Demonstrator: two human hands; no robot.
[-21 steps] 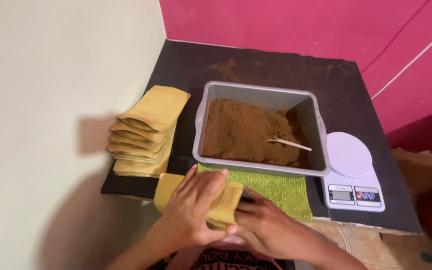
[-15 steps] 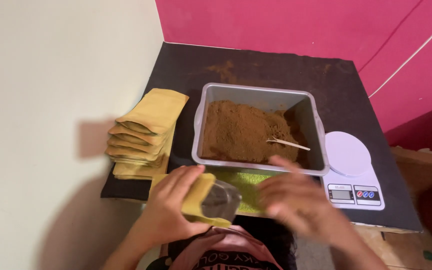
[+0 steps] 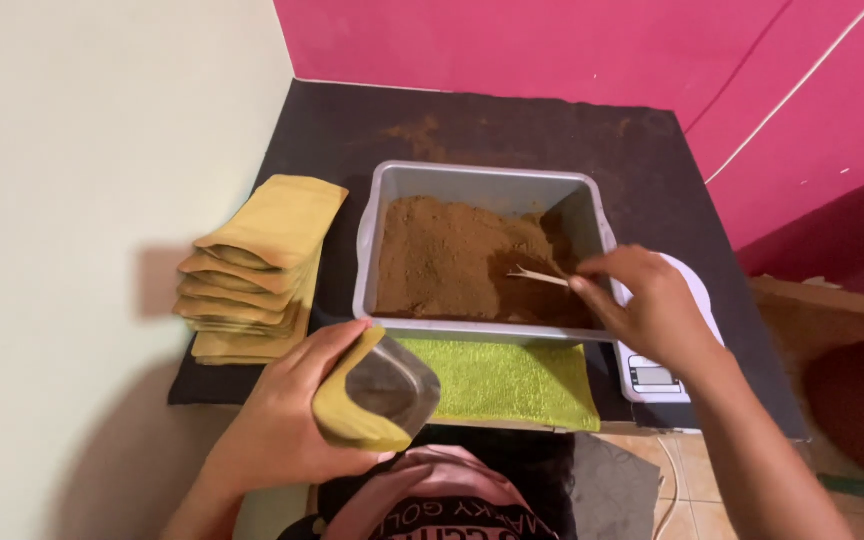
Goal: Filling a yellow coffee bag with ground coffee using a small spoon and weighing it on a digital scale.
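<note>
Both your hands are busy, left (image 3: 287, 420) gripping the gaping pouch (image 3: 377, 400), right (image 3: 647, 305) pinching the scoop (image 3: 540, 276); tilt that pouch and powder (image 3: 452, 260) could spill onto the bench (image 3: 512, 130).

The pouch (image 3: 377, 400) in the left hand (image 3: 292, 420) looks like matt yellow paper outside, with a dull silvery foil lining; the stack of pouches (image 3: 257, 270) at nine o'clock shares that finish; the tub (image 3: 482, 185) is smooth grey plastic, holding coarse brown powder (image 3: 442, 260); the stick (image 3: 537, 277) at the right hand (image 3: 652, 305) looks like pale wood; the green cloth (image 3: 507, 380) is nubbly; the table top (image 3: 512, 125) is matt black.
</note>
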